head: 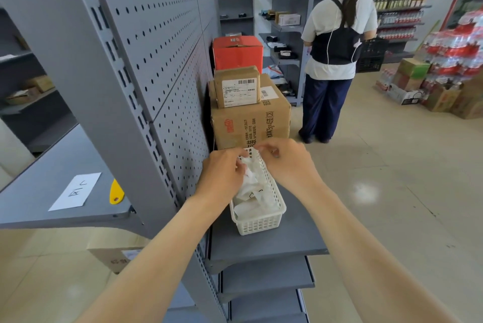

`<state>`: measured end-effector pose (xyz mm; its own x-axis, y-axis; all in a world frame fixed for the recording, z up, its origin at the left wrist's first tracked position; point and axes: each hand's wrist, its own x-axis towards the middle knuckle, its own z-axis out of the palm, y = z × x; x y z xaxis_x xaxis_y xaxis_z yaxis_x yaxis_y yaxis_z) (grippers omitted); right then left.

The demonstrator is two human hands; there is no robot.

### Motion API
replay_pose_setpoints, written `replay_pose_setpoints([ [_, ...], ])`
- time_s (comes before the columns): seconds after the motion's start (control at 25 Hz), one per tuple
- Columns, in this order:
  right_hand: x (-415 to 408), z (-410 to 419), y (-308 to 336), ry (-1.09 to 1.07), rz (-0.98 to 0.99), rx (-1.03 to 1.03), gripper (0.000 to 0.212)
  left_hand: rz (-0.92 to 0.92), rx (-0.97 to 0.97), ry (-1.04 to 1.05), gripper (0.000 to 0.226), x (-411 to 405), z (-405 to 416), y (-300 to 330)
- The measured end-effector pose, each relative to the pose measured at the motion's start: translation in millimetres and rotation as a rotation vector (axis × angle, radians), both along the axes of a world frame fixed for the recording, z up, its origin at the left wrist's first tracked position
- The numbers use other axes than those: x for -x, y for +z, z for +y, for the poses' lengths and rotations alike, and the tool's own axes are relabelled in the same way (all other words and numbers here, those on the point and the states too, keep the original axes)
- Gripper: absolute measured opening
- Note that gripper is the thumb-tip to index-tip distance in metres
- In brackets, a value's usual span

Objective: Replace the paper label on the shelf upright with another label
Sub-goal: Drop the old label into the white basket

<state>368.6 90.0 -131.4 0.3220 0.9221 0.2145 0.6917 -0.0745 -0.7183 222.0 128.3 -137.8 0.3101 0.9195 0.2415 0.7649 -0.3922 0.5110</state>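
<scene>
A white slotted basket [261, 223] full of white paper labels [252, 192] sits on the grey shelf beside the pegboard. My left hand [222, 176] reaches into the basket's far end, fingers curled around crumpled white labels. My right hand [285, 158] hovers over the basket's far rim, fingertips pinched together near the same papers. The grey slotted shelf upright [125, 103] runs diagonally at the left; no label shows on it. A flat white label with handwriting [75, 192] lies on the left-hand shelf, next to a yellow tag [115, 192].
Stacked cardboard boxes [251, 119] and a red box [236, 52] stand just beyond the basket on the same shelf. A person [337, 48] stands in the aisle with their back to me. Bottled goods and cartons [444, 66] fill the far right.
</scene>
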Motion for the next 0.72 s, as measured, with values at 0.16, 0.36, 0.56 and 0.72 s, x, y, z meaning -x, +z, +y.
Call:
replay_pose_setpoints([
  [0.16,-5,-11,-6,-0.016,-0.024,0.035,0.028,0.007,-0.023,0.007,0.031,-3,-1,-10],
  [0.36,-5,-29,6,-0.027,0.036,-0.084,0.025,-0.070,-0.128,-0.073,0.028,-3,-13,2],
  [0.56,32,-48,58,0.049,0.187,-0.408,0.026,-0.388,-0.357,-0.206,0.024,41,-63,62],
  [0.72,98,-71,92,0.075,0.330,-0.669,0.015,-0.509,-0.469,-0.281,0.016,103,-106,102],
])
